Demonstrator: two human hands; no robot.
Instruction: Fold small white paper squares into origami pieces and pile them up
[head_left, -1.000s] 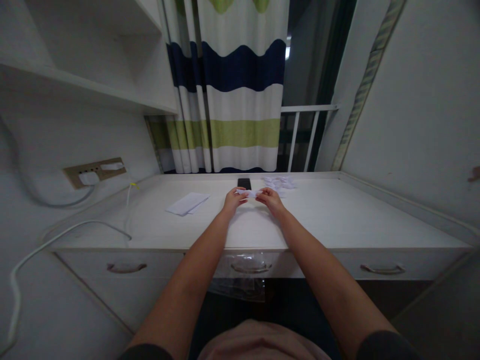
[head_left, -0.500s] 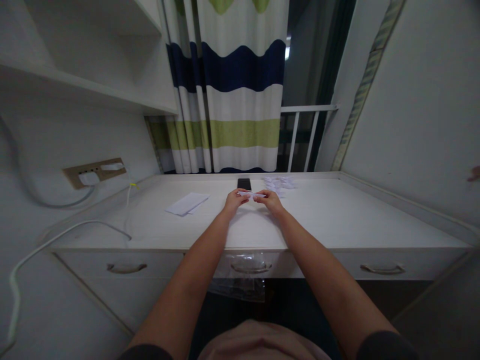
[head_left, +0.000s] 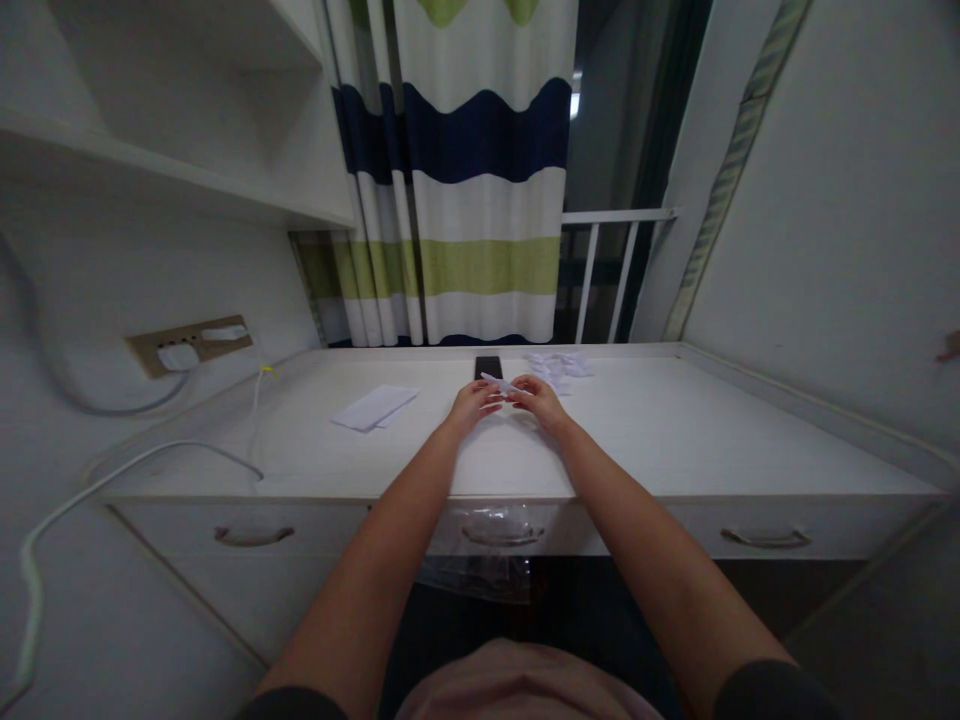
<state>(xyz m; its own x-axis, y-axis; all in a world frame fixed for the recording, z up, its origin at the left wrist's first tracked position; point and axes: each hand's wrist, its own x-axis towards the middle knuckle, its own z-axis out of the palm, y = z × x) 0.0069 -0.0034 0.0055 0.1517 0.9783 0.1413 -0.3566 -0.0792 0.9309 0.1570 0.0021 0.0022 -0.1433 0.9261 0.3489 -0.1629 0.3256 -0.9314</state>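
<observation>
A small folded strip of white paper (head_left: 504,384) is held just above the desk, its left end tilted up. My right hand (head_left: 538,400) pinches its right end between thumb and fingers. At the other end, my left hand (head_left: 470,404) has its fingertips against the strip, the thumb lower and a little apart from it. Behind my hands lies a black, flat rectangular object (head_left: 487,366), partly covered by them. To the right of it is a loose pile of small folded white papers (head_left: 559,368). Flat white paper sheets (head_left: 375,407) rest to the left.
The white desk (head_left: 637,440) has drawers with metal handles along its front. A clear plastic bag (head_left: 495,575) hangs at the middle drawer. A white cable (head_left: 187,445) crosses the left edge, near a wall socket (head_left: 189,346). A striped curtain (head_left: 487,210) hangs behind.
The strip has gone from nearly level to tilted, left end up. My left thumb has dropped slightly away from it, and my right fingers have shifted. The sheets and pile stay put.
</observation>
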